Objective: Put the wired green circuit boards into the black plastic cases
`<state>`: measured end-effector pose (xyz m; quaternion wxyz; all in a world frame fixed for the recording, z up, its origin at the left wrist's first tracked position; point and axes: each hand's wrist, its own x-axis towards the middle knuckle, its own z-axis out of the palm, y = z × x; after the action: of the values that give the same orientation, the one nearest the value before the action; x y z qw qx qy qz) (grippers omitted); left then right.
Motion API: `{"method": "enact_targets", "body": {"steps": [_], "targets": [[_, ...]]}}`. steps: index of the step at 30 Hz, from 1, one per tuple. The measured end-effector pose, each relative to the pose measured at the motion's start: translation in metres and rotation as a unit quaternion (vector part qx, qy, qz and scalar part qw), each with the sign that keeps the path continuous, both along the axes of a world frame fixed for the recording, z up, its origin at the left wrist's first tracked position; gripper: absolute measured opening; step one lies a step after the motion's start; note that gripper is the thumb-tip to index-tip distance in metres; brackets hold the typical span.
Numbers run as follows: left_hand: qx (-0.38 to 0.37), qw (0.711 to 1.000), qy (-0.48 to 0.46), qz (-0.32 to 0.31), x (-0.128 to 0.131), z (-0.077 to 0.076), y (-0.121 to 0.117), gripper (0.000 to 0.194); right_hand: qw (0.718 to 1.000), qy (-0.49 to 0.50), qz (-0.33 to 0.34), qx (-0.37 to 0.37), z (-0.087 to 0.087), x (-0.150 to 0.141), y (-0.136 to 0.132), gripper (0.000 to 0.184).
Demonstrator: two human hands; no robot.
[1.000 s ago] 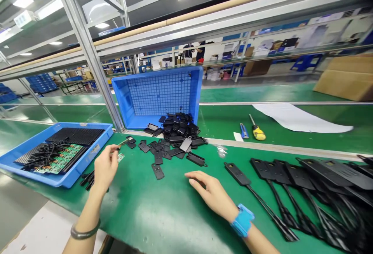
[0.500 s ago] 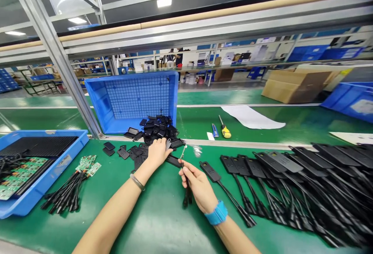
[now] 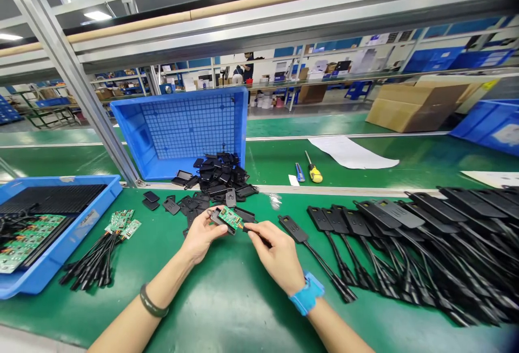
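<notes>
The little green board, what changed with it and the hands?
The green board moved rightward, from the left hand to the right hand, and now lies over a black case. The left hand let it go and took hold of that case. The yellow screwdriver and blue cutter stayed put.

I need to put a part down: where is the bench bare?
Widest: the bench on the near side of the left hand and right hand. Another patch: between the left hand and the cable bundle. Smaller, farther back: between the blue crate and the blue knife. Crowded: the black case pile, and the right side, under cabled cases.
</notes>
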<state>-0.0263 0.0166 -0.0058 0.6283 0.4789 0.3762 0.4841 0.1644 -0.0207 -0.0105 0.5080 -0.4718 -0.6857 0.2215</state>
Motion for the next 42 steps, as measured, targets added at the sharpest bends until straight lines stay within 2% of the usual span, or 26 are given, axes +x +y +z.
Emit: {"method": "enact_targets", "body": {"steps": [4, 13, 18, 20, 23, 27, 31, 35, 38, 42], "targets": [[-0.036, 0.998, -0.052, -0.003, 0.002, -0.003, -0.010, 0.063, 0.999, -0.007, 0.034, 0.007, -0.002, -0.005, -0.003, 0.023], [-0.033, 0.994, -0.093, -0.044, 0.005, -0.005, -0.016, 0.058, 0.998, -0.027, 0.062, -0.006, -0.008, -0.007, -0.007, 0.023], [-0.048, 0.995, -0.093, 0.007, 0.013, -0.010, -0.019, 0.038, 0.996, -0.037, 0.076, -0.008, -0.013, -0.012, -0.008, 0.023], [-0.042, 0.995, -0.089, 0.035, 0.016, -0.013, -0.020, 0.034, 0.997, -0.036, 0.059, -0.029, -0.015, -0.015, -0.008, 0.018], [-0.024, 0.996, -0.063, 0.059, 0.019, -0.016, -0.022, 0.035, 0.992, -0.030, 0.038, -0.112, -0.017, -0.017, -0.006, 0.012], [-0.009, 0.997, -0.042, 0.070, 0.022, -0.015, -0.024, 0.037, 0.978, -0.029, 0.070, -0.196, -0.020, -0.018, -0.004, 0.026], [-0.020, 0.996, -0.053, 0.065, 0.022, -0.016, -0.025, 0.037, 0.958, 0.078, 0.105, -0.255, -0.023, -0.019, -0.003, 0.028], [-0.048, 0.993, -0.102, 0.046, 0.021, -0.018, -0.026, 0.037, 0.949, 0.139, 0.100, -0.263, -0.024, -0.023, -0.002, 0.032], [-0.058, 0.989, -0.124, 0.055, 0.020, -0.018, -0.027, 0.036, 0.953, 0.130, 0.084, -0.260, -0.025, -0.025, -0.003, 0.033], [-0.036, 0.989, -0.120, 0.078, 0.023, -0.018, -0.031, 0.032, 0.962, 0.095, 0.056, -0.250, -0.028, -0.026, -0.002, 0.034]]}}
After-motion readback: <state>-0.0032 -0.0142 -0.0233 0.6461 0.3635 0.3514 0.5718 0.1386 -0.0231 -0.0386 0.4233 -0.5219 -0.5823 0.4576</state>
